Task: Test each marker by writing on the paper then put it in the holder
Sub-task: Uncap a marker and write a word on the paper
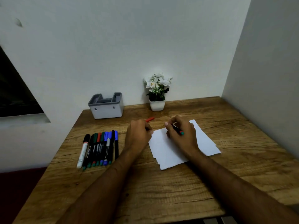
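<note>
right hand (181, 133) grips a marker (178, 130) over the paper (205, 139); left hand (137, 135) closed beside it, contents hidden.

A wooden desk (161, 191) carries a row of markers (99, 149) at left, a grey holder (106, 109), a potted plant (157, 94), a red cap (150, 119) and white paper (166, 152).
</note>
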`<state>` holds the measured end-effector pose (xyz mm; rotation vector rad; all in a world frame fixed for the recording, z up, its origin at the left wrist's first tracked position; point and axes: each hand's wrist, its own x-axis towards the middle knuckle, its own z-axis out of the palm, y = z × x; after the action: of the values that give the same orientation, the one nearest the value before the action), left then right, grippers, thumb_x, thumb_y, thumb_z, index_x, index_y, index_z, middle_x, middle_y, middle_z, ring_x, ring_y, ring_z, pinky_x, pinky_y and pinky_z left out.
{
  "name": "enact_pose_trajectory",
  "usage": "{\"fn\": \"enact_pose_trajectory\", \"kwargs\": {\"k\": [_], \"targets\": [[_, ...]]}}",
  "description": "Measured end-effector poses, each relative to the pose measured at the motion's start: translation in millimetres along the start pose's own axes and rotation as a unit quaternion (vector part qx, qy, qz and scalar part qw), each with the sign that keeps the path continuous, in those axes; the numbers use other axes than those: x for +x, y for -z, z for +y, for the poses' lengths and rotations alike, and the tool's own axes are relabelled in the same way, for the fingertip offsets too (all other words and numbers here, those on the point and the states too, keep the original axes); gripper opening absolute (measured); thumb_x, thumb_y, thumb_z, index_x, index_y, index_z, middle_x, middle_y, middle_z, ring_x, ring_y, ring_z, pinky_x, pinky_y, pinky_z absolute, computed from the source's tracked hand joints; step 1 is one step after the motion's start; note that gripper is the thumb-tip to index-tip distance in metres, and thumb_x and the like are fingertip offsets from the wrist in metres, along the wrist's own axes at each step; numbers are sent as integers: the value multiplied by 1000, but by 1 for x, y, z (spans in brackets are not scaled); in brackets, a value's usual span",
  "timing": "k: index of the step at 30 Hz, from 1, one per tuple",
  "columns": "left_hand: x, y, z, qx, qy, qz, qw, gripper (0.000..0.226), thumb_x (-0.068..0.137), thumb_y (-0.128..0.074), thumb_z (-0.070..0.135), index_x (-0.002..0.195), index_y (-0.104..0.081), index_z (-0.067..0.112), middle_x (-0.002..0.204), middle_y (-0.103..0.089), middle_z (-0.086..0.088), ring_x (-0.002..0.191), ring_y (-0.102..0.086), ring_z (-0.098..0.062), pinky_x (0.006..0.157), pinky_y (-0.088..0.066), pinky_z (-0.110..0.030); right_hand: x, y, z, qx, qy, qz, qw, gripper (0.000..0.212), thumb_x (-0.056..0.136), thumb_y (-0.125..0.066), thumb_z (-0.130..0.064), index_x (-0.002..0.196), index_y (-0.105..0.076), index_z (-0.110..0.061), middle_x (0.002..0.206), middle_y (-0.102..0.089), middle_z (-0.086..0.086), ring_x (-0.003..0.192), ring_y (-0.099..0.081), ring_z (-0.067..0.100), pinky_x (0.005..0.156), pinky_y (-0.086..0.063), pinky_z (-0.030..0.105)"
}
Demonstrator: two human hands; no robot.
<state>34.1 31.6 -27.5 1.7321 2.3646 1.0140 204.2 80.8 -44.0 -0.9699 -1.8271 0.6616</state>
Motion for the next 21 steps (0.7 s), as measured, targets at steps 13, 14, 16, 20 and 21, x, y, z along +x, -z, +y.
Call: {"fn": "enact_pose_trajectory", "kwargs": {"k": [13, 14, 16, 20, 21], "targets": [[-21, 1, -8, -108, 6, -59, 992, 19, 76, -82, 9, 89, -81, 23, 90, -76, 10, 78, -63, 3, 74, -46, -6, 22, 20, -3, 150, -49, -110, 981, 11, 92, -73, -4, 98, -80, -8, 92, -79, 7, 70, -73, 19, 60, -59, 30], [-22, 0, -9, -111, 7, -53, 992, 19, 76, -81, 9, 89, -81, 24, 90, -75, 12, 77, -62, 5, 70, -41, -1, 21, 16, -7, 147, -48, -122, 980, 12, 90, -73, -1, 98, -80, -7, 94, -79, 7, 72, -74, 19, 61, -60, 30], [-23, 1, -10, -110, 4, -45, 993, 20, 78, -79, 9, 91, -81, 25, 90, -74, 14, 75, -59, 7, 66, -36, 1, 18, 5, -15, 139, -56, -145, 978, 12, 88, -72, 1, 95, -80, -6, 92, -78, 7, 72, -74, 18, 64, -62, 31], [-24, 2, -15, -127, -14, -35, 991, 26, 82, -70, 1, 93, -81, 22, 90, -76, 10, 80, -62, 1, 71, -42, -8, 8, -12, -16, 154, -77, -131, 976, 8, 81, -71, -4, 85, -78, -8, 79, -75, 6, 68, -71, 19, 65, -58, 32], [-24, 2, -16, -130, -12, -34, 991, 27, 82, -70, 0, 93, -81, 21, 86, -75, 10, 77, -62, 0, 70, -43, -10, 5, -13, -15, 152, -81, -129, 977, 8, 81, -70, -7, 84, -77, -9, 77, -75, 6, 70, -70, 18, 66, -58, 32]]}}
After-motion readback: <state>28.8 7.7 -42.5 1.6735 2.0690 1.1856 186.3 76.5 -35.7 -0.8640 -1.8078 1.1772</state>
